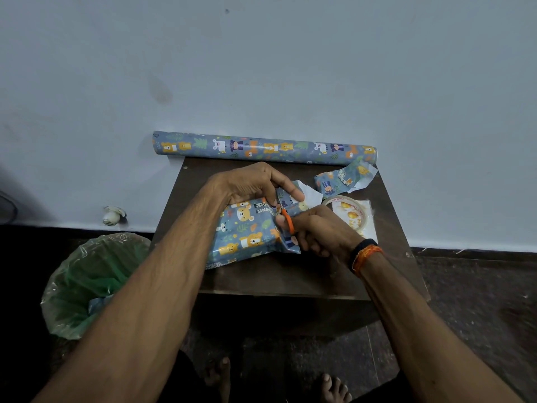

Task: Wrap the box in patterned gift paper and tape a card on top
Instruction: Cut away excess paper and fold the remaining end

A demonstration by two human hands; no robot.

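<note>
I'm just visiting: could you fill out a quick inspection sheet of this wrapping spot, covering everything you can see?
Surface: small dark wooden table against a pale wall.
Job's things: box partly wrapped; paper roll at the wall; tape roll lying on the card.
Clutter: paper offcut.
Hands: left hand pinches the paper flap; right hand grips orange scissors.
Cables: nothing seen.
Surroundings: green-lined bin on the left; bare feet below.

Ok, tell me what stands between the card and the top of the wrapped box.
The card lies right of the box with the tape roll on it. Both hands, left and right holding orange scissors, work at the box's near end between them.
</note>
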